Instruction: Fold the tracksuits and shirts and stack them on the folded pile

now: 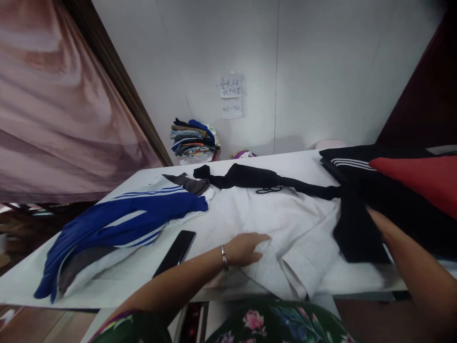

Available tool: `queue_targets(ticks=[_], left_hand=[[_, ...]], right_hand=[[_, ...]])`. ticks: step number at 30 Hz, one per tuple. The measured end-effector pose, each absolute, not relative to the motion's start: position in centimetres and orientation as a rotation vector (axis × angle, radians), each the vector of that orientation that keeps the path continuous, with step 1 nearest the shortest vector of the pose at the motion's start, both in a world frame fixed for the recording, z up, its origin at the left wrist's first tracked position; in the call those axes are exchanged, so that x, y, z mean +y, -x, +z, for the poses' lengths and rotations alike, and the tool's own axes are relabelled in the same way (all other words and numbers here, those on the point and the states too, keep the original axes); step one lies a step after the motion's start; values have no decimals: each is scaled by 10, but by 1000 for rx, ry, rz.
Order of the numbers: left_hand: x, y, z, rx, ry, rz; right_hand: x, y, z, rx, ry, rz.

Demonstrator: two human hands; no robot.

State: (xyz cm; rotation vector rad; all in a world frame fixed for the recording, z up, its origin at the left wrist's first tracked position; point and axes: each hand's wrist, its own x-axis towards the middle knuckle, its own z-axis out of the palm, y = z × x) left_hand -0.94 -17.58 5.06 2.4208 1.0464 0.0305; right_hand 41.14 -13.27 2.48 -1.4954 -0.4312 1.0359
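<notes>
A white garment [285, 214], creased, lies spread on the table in front of me. My left hand [246, 248] rests on its near left part, fingers apart and holding nothing. Along the garment's far edge runs a black garment [252, 176] with a dark cord loop [268, 190]. A stretched black strip leads right to a wide black cloth piece [359, 233]. My right hand [375, 219] is at this piece's right side; its fingers are hidden by the black cloth, so its grip does not show.
Left of the white garment lie a blue garment with white stripes [132, 216] and a dark phone [178, 247]. Black clothes [403, 190] and a red one [424, 178] are heaped at right. Folded clothes [194, 140] are stacked by the wall, below paper signs [233, 95].
</notes>
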Motion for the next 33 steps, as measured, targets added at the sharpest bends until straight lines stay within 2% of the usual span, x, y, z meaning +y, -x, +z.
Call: queue_targets(ticks=[3,5,8,10,15,20,24,29,31,33], left_hand=[[-168,13,44,966,-2295,-26],[-146,23,50,1014,-2182,-1],[-93,43,62,1281,-2118,208],[-53,58,64,1576,-2126,326],[23,77,50,2070,-2120,355],[60,72,37,2227,-2206,153],[80,62,34,2254,-2239,36],[98,62,42,2262,-2270,54],[108,64,54,2306,-2253,157],[127,58,74,2273,-2166,423]], right_hand=[[-139,-440,14,-590,1706,1132],[-139,-455,12,-727,1839,925],[-129,-463,24,-1008,1912,453],[-118,-453,37,-1217,1836,325],[-70,-383,47,-1740,1655,411],[-15,-300,36,-2298,1612,100],[17,-258,34,-2397,1902,-55],[37,-247,35,-2463,1999,-38],[43,-254,41,-2457,1985,-25],[57,-267,50,-2419,1984,-36]])
